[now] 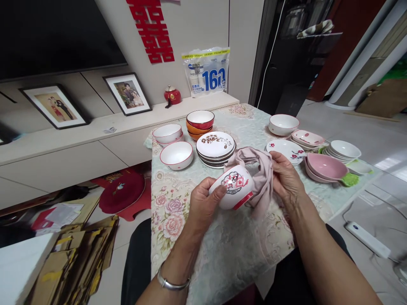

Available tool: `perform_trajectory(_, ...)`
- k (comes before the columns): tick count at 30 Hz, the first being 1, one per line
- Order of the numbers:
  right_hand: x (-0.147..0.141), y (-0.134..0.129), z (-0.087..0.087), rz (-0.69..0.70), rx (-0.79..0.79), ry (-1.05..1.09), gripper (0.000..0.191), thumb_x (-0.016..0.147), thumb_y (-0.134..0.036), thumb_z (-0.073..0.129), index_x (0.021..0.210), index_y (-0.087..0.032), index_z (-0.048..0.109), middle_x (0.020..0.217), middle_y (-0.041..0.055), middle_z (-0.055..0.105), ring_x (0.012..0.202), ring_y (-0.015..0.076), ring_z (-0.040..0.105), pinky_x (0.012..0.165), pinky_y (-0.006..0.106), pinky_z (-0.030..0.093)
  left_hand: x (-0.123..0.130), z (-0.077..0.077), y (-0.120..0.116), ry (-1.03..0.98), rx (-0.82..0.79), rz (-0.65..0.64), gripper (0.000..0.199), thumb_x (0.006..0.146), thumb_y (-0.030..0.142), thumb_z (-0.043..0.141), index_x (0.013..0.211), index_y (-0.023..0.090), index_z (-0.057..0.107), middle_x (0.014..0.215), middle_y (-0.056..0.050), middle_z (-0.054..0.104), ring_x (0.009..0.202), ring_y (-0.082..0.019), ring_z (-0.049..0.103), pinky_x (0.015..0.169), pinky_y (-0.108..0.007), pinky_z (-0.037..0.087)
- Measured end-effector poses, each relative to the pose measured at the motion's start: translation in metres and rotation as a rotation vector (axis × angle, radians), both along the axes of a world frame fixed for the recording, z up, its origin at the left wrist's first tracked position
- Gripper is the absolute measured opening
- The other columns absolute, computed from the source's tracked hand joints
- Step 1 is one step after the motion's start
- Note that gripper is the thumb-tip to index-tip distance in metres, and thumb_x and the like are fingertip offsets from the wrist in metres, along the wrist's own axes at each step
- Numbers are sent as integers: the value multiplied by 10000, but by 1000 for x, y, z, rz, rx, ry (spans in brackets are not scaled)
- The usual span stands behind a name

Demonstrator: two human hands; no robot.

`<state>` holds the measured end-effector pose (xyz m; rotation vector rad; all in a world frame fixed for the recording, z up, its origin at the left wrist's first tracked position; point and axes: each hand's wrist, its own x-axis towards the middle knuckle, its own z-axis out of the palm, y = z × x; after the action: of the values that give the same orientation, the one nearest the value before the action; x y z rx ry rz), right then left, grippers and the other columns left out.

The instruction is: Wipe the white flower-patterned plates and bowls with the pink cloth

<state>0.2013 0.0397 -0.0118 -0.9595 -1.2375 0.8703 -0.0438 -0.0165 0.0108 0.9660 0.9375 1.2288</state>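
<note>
My left hand (206, 199) is closed on the side of a white bowl (233, 188) with a red and black printed design, which is tipped sideways above the table. In my right hand (286, 176) a pale pink cloth (262, 186) is pinched, and it drapes against the bowl's far side. The bowl's inside is hidden from me. Just beyond the cloth lies a stack of plates (216, 145), the top one white with brown flowers. White red-rimmed bowls (177, 155) stand to the left of that stack.
Orange and red bowls (200, 120) are stacked behind the plates. On the right are a white bowl (283, 124), flower-printed plates (282, 148), pink dishes (327, 166) and small white bowls (345, 149). A flowered tablecloth (173, 207) covers the table. A power strip (368, 239) lies on the floor.
</note>
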Motion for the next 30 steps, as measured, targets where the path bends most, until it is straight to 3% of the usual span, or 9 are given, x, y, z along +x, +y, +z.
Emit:
perform_trajectory(5,-28,-6,3,20,-142,228,293,667,-377,852,869,-236,694,791,23,735,660,185,677,659,365,598,9,9,-2,-172,-126,22,412,640,459,876,689,154,605,651,-8,681,535,-92,507,521,-209,377)
perform_trajectory(11,-50,-18,18,-99,-98,68,239,784,-360,765,969,-219,713,935,41,752,809,190,689,753,345,572,14,12,-3,-175,-133,38,409,652,461,869,705,151,608,644,-1,672,537,-87,513,519,-203,386)
perform_trajectory(13,-55,-26,26,-140,-11,-111,174,851,-320,700,992,-219,713,972,48,744,866,199,684,789,356,556,14,10,-4,-166,-124,31,408,675,477,851,722,153,608,649,0,669,538,-88,515,520,-205,385)
perform_trajectory(16,-66,-43,41,-206,265,-455,136,912,-229,621,1016,-227,709,971,50,722,905,199,665,817,358,532,14,8,-5,-159,-104,2,399,721,490,815,738,157,597,626,14,640,518,-83,485,510,-206,366)
perform_trajectory(19,-79,-57,52,-155,514,-677,210,933,-165,574,1104,-212,687,961,69,718,903,206,650,790,352,523,13,5,-7,-185,-58,-49,366,750,455,802,743,163,582,589,37,596,504,-78,459,511,-206,352)
perform_trajectory(21,-83,-59,54,-122,551,-749,258,944,-182,562,1177,-192,672,960,86,706,887,215,639,771,358,516,12,3,-8,-199,-35,-81,348,757,431,801,744,165,576,580,43,582,508,-78,459,522,-207,353)
perform_trajectory(25,-69,-40,44,-164,367,-672,258,964,-282,546,1125,-183,721,878,69,647,810,201,619,715,335,488,15,2,-9,-145,-60,-98,383,758,461,796,710,163,560,589,32,585,519,-78,443,524,-209,335)
perform_trajectory(27,-57,-28,33,-187,207,-580,253,974,-325,536,964,-187,748,802,43,636,760,189,604,679,318,464,17,4,-9,-125,-86,-79,415,727,484,812,691,163,551,598,25,597,516,-77,432,514,-210,323)
perform_trajectory(30,-49,-18,22,-217,29,-486,391,986,-370,506,677,-186,660,639,6,572,642,169,546,617,306,427,18,8,-8,-140,-95,-40,447,678,498,839,665,165,540,578,30,585,506,-75,419,508,-209,315)
